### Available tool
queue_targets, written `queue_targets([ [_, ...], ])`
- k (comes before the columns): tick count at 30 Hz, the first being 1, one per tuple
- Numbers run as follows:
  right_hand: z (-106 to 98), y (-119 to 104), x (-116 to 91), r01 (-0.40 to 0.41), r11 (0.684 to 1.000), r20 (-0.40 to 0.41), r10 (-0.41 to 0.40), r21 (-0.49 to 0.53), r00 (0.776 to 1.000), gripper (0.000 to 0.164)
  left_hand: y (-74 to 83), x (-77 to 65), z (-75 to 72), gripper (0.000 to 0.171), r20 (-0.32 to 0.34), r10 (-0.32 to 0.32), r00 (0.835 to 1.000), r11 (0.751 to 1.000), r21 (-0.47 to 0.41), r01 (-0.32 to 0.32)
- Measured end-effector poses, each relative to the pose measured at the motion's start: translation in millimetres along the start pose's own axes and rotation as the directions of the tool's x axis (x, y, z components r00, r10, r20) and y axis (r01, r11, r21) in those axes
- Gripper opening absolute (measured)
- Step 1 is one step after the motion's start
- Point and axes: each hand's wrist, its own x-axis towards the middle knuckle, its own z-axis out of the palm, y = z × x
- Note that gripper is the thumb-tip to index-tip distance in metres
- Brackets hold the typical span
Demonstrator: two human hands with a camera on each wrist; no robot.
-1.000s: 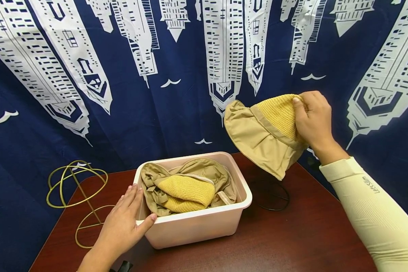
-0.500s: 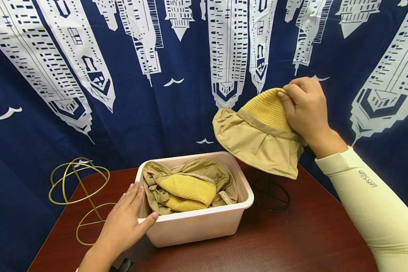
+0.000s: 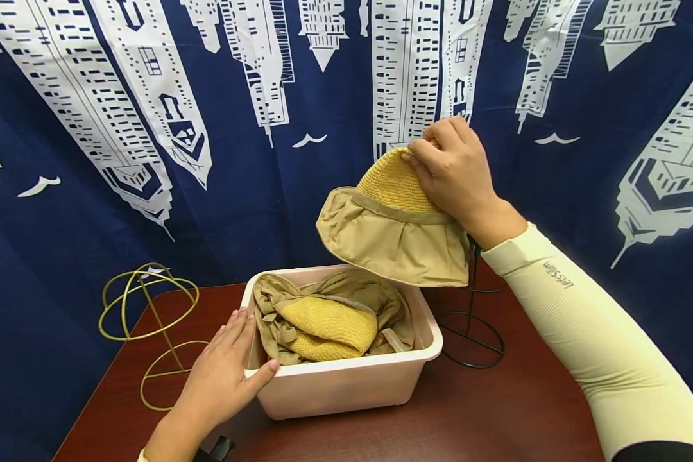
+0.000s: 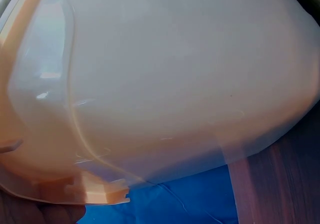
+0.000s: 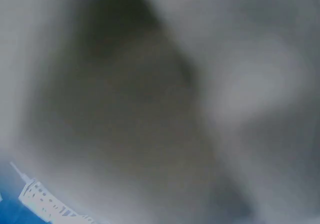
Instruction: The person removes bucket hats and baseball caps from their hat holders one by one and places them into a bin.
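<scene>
In the head view, my right hand pinches the top of the yellow woven crown of a sun hat. Its khaki cloth brim hangs over the back right of a pale pink plastic bin. Inside the bin lies a bundle of khaki cloth and yellow weave, seemingly more hats. My left hand rests at the bin's front left corner, fingers along the left rim and thumb on the front rim. The left wrist view is filled by the bin's wall. Blur hides most of the right wrist view.
A gold wire hat stand is left of the bin. To the right, a black wire stand stands partly behind the hat and right arm. The reddish-brown table backs onto a blue curtain. A small black object lies in front.
My right hand has carried the hat leftward from the right side to the bin's back right, uncovering more of the black stand. The left hand keeps its place on the rim.
</scene>
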Motion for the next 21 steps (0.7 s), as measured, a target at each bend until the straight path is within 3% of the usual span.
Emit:
queue_targets([
  [6, 44, -9, 14, 0.066, 0.998, -0.018, -0.066, 0.006, 0.998, 0.017, -2.3, 0.3, 0.3, 0.082, -0.012, 0.018, 1.0, 1.0, 0.006, -0.018],
  [12, 91, -21, 9, 0.203, 0.979, -0.047, -0.204, -0.028, 0.978, 0.014, -4.3, 0.5, -0.8, 0.083, 0.011, 0.004, 1.0, 1.0, -0.005, -0.004],
  [14, 103, -27, 1, 0.278, 0.96, -0.034, -0.279, -0.028, 0.96, 0.012, -4.5, 0.9, -0.2, 0.083, 0.016, -0.001, 1.0, 1.0, -0.007, 0.001],
  [16, 111, -36, -10, 0.376, 0.927, -0.016, -0.376, 0.0, 0.926, 0.011, -4.7, 0.9, 0.1, 0.084, 0.019, -0.004, 1.0, 1.0, -0.006, 0.004],
  [19, 115, -54, -26, 0.492, 0.865, -0.014, -0.493, 0.097, 0.87, 0.01, -5.3, 0.8, 0.8, 0.083, 0.015, -0.001, 1.0, 1.0, -0.003, 0.001],
  [21, 112, -66, -34, 0.509, 0.837, -0.016, -0.517, 0.201, 0.856, 0.01, -6.5, 1.1, 0.9, 0.084, 0.01, 0.0, 1.0, 1.0, 0.001, 0.0],
])
